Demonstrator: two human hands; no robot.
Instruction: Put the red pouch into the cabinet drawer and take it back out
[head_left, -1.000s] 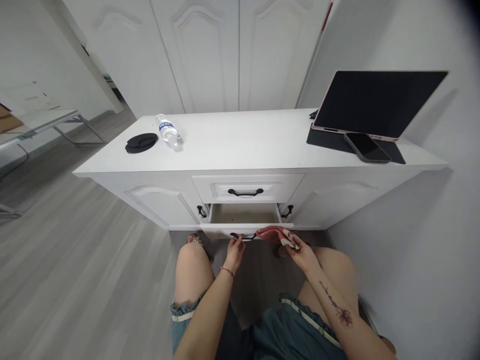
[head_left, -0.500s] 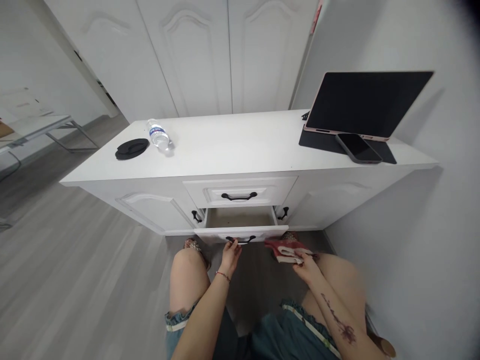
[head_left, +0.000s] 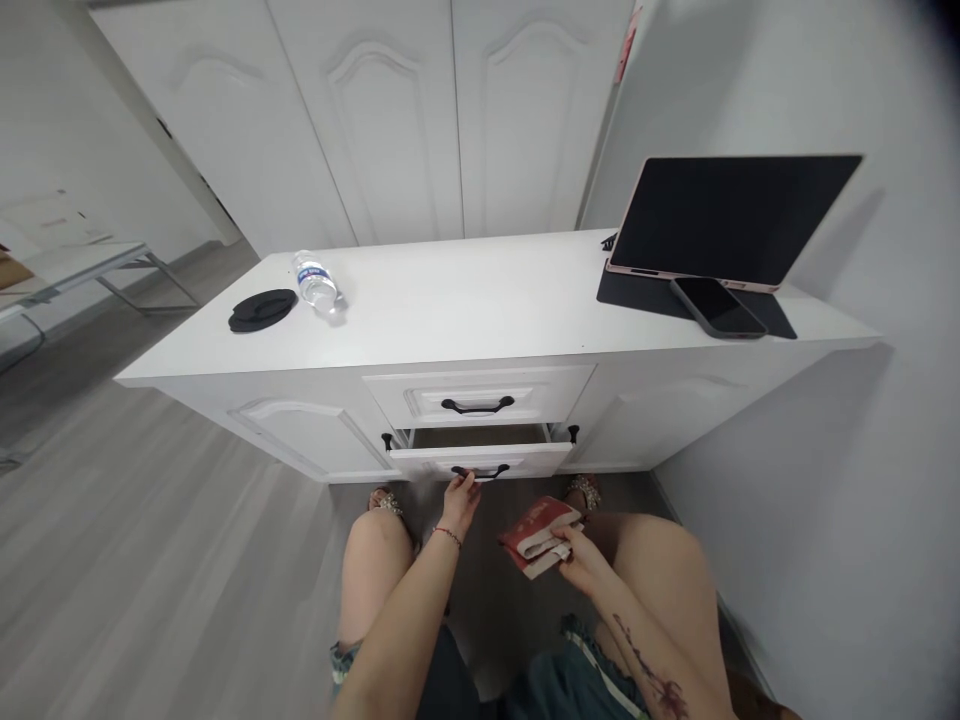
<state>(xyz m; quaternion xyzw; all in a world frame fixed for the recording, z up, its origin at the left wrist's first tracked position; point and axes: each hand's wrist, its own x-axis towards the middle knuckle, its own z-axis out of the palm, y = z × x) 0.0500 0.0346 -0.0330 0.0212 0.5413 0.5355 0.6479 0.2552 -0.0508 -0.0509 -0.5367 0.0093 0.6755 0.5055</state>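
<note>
I crouch before a white cabinet [head_left: 465, 310]. My left hand [head_left: 459, 495] has its fingers curled on the black handle of the lower drawer [head_left: 480, 461], which stands only slightly out. My right hand [head_left: 577, 560] grips a red and white booklet [head_left: 538, 535], held low between my knees, away from the drawer. The upper drawer [head_left: 478, 397] is shut.
On the cabinet top lie a water bottle [head_left: 316, 282] and a black round lid [head_left: 262, 309] at the left, a tablet [head_left: 731, 218] on a dark mat and a phone [head_left: 718, 307] at the right. A wall runs close on the right; a folding table [head_left: 82, 260] stands far left.
The lower drawer has slid nearly shut under my left hand. My right hand has drawn the red booklet out of the drawer and down toward my lap.
</note>
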